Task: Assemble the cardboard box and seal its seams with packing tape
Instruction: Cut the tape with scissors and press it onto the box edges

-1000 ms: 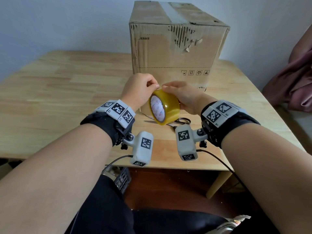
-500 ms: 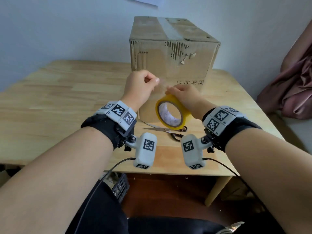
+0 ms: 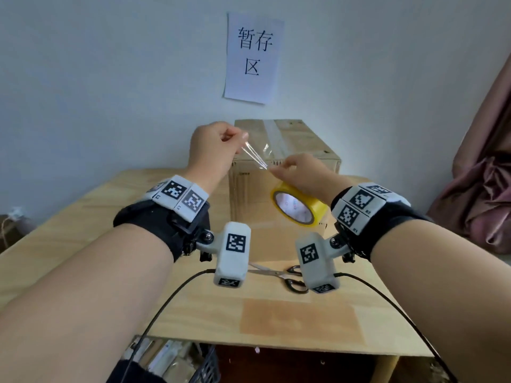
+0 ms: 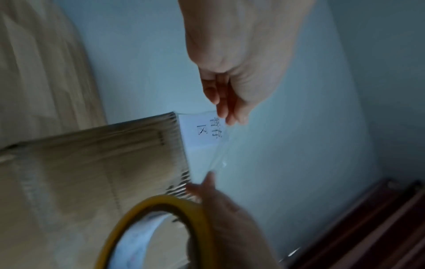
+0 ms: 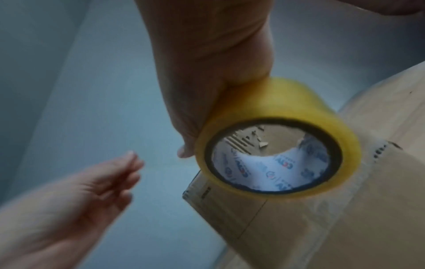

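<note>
The cardboard box [image 3: 279, 172] stands assembled with its top seam taped, while the left hand [image 3: 213, 150] pinches a clear strip [image 3: 255, 156] pulled from the tape roll [image 3: 300, 207] gripped by the right hand [image 3: 301, 172], so more sealing probably remains.

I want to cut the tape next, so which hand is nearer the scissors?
Right. The right hand holds the roll up above the scissors on the table; the left hand pinches the tape end higher and further left.
</note>
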`<move>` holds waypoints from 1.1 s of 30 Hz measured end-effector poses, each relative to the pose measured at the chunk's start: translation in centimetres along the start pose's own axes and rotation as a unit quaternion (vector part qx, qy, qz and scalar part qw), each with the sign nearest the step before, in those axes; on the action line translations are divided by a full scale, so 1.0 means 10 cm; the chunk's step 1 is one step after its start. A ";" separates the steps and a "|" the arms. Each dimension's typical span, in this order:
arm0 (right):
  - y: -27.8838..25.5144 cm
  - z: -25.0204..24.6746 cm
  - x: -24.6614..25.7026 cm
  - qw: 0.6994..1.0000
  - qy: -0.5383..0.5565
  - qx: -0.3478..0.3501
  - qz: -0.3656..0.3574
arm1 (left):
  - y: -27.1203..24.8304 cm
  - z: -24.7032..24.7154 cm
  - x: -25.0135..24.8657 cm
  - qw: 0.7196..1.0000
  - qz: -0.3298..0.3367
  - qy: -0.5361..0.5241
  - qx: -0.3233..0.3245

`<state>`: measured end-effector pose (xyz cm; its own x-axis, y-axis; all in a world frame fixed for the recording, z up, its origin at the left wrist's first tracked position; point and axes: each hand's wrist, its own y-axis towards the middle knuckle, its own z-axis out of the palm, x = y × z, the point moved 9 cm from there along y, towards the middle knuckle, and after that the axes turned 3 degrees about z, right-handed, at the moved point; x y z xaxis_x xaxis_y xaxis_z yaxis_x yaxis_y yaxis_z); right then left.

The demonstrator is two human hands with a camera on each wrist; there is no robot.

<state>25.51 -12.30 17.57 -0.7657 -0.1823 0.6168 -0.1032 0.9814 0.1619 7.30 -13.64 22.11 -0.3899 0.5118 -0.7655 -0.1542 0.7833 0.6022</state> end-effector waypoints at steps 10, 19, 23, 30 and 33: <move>0.36 -0.18 0.64 0.976 -0.210 0.005 -0.054 | 0.03 -0.29 0.57 0.985 -0.151 -0.072 -0.038; 0.50 -0.01 0.91 0.954 -0.281 0.069 -0.083 | -0.15 -0.07 1.12 0.938 -0.304 -0.160 0.033; 0.54 0.03 0.93 0.954 -0.275 0.072 -0.089 | -0.14 -0.02 1.18 0.931 -0.330 -0.149 0.045; 0.57 0.00 0.87 0.955 -0.268 0.078 -0.103 | -0.18 0.03 1.17 0.918 -0.337 -0.179 0.108; 0.56 0.00 0.85 0.956 -0.262 0.074 -0.108 | -0.17 0.01 1.13 0.918 -0.334 -0.194 0.085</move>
<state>18.42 -8.39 23.75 -0.9253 -0.3644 0.1055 -0.3538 0.9293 0.1063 3.26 -9.15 12.41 0.0991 -0.0424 -0.9942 -0.0846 0.9951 -0.0509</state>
